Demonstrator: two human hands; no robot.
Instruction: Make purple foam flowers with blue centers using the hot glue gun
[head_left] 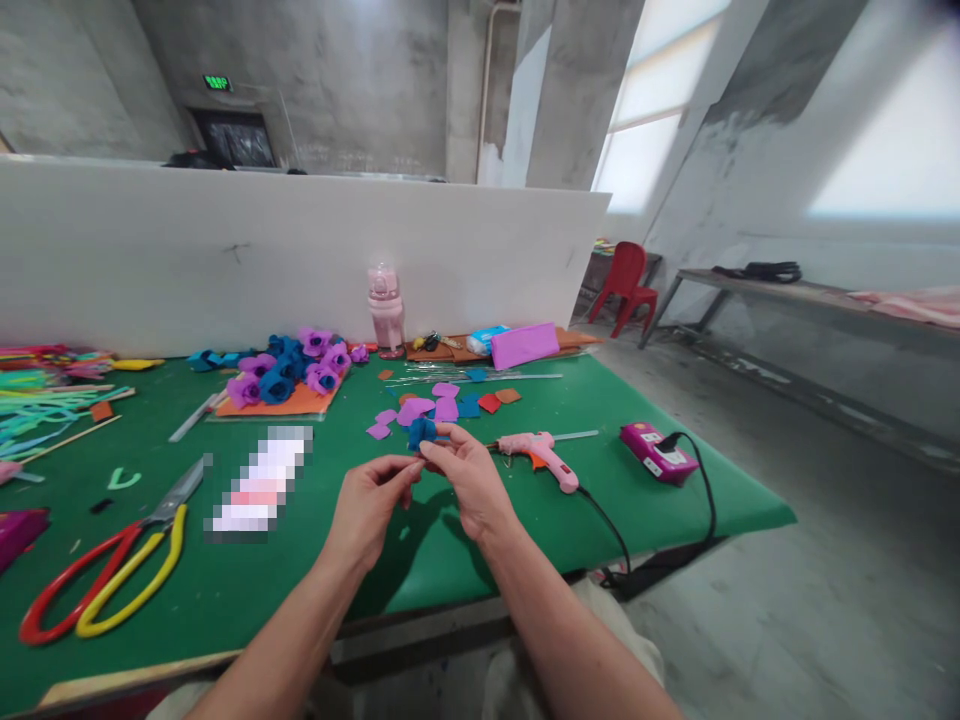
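1. Blue paper flower pinched between both hands above the green surface, just in front of loose purple and blue petals.
2. Left hand: grip narrow, fingertips closed on the flower's lower part. Right hand: grip closed on the flower head.
3. Readable writing: none legible; green exit sign too small to read, label on the magenta box blurred.
4. Nearby: pink glue gun, red-and-yellow scissors, finished purple and blue flowers, pink bottle.
5. Room: bare concrete walls, white partition, red chair.
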